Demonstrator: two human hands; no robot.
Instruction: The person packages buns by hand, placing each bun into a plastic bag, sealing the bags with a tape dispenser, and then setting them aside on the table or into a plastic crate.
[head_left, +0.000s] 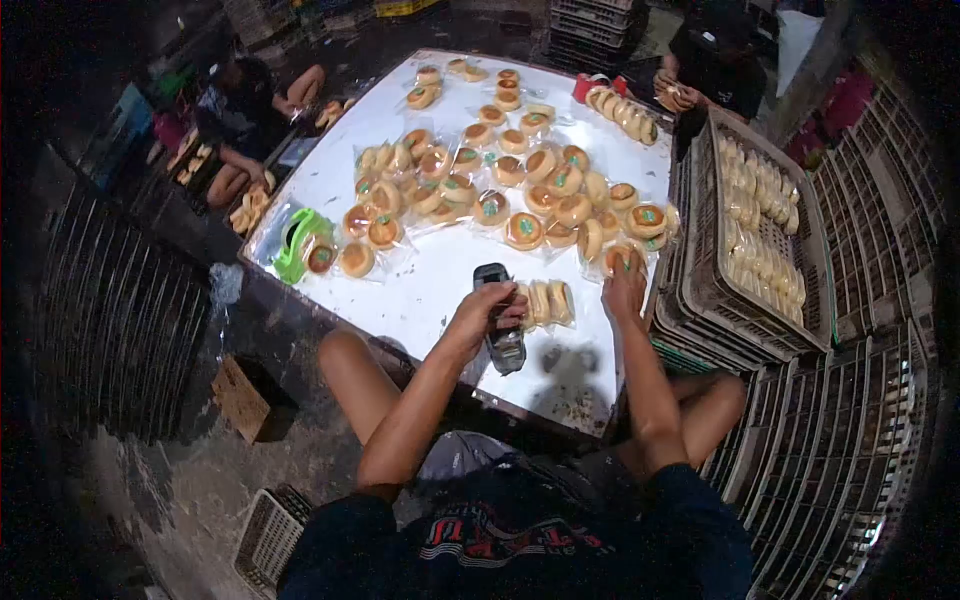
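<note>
My left hand [488, 312] is closed over a black tape dispenser [508, 352], its curled fingers at the left end of a clear bag of flat buns [548, 303]. The fingers seem to grip the bag's end, though the hand partly hides it. The bag lies on the white tabletop, its buns standing on edge in a row. Farther right, my right hand [624, 288] has its fingers around another bagged bun [620, 260] with a browned top, at the near right of the pile. Many more bagged round buns [525, 230] cover the middle of the table, some with green print.
A green dispenser [298, 245] stands at the table's left edge, a red one [592, 86] at the far right. Stacked crates at the right hold bagged buns [755, 220]. One person [720, 60] works at the far right, others at the left. A wooden block [240, 400] lies on the floor.
</note>
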